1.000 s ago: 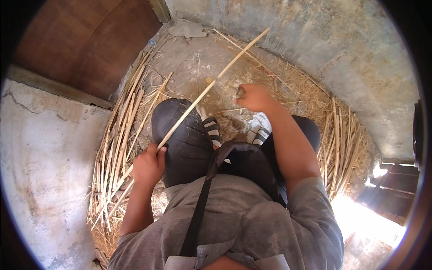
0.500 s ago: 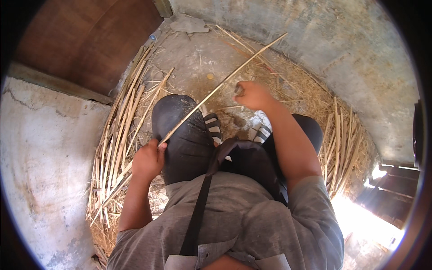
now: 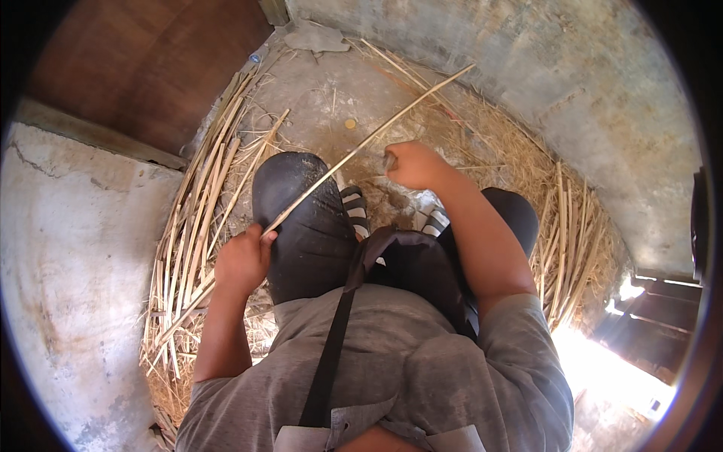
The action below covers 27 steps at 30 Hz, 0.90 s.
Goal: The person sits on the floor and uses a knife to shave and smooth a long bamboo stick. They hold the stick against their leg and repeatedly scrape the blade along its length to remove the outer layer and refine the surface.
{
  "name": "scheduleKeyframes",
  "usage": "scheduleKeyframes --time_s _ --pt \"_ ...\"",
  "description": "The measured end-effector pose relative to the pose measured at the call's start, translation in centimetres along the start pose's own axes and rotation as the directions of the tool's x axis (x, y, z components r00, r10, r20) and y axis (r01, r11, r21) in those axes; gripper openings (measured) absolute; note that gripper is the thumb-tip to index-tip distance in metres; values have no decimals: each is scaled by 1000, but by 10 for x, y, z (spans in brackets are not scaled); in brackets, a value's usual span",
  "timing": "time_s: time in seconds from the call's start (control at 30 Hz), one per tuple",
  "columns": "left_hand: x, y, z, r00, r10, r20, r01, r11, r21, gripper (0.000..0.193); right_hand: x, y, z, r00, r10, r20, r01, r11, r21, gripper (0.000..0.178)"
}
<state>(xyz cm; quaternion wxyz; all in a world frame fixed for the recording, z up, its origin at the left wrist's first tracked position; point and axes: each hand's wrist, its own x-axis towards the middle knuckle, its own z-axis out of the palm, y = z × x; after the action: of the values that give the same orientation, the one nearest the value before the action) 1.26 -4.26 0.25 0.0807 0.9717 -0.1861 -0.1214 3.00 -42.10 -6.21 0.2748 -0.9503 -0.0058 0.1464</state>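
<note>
I have the left hand [image 3: 242,258] grasping one pale stick [image 3: 369,144], low on its visible length; whether it runs on behind the wrist, I can't tell. From those fingers the long axis goes forward and to the right, slanting over the left knee [image 3: 290,177] and on above the floor [image 3: 312,87], its free end pointing at the floor's far edge, at the foot of the grey wall [image 3: 572,75].

The right hand [image 3: 414,164] sits on the right, near side of that line — clenched round a small grey piece [image 3: 390,160] whose kind I can't make out from here. The piece looks just beside the stick, about midway along what shows, but I can't judge depth well enough to call it touching. Of the two hands, the right is nearer the free end.

More sticks lie in a loose bundle [image 3: 203,200] along the floor's left edge and in a second pile [image 3: 563,248] along its right edge — straw [image 3: 520,143] scattered by the latter.
</note>
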Motion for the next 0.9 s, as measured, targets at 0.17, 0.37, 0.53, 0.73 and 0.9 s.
scheduleKeyframes --time_s 0.17,0.37,0.53,0.73,0.9 --pt "3 -1 9 999 -45 7 45 997 65 36 6 20 4 998 -67 -3 67 997 29 49" --pt "3 -1 8 998 -54 21 53 998 36 36 3 11 4 994 6 -109 6 994 109 45" --pt "4 2 8 999 -38 -19 39 999 26 34 -11 -41 -10 1000 -23 11 24 997 -77 45" --pt "6 3 -1 997 -65 41 61 994 86 38 19 48 -1 971 146 -190 -116 980 164 41" --pt "6 2 1 999 -42 26 40 997 67 35 8 -3 4 997 -7 -81 7 1000 6 41"
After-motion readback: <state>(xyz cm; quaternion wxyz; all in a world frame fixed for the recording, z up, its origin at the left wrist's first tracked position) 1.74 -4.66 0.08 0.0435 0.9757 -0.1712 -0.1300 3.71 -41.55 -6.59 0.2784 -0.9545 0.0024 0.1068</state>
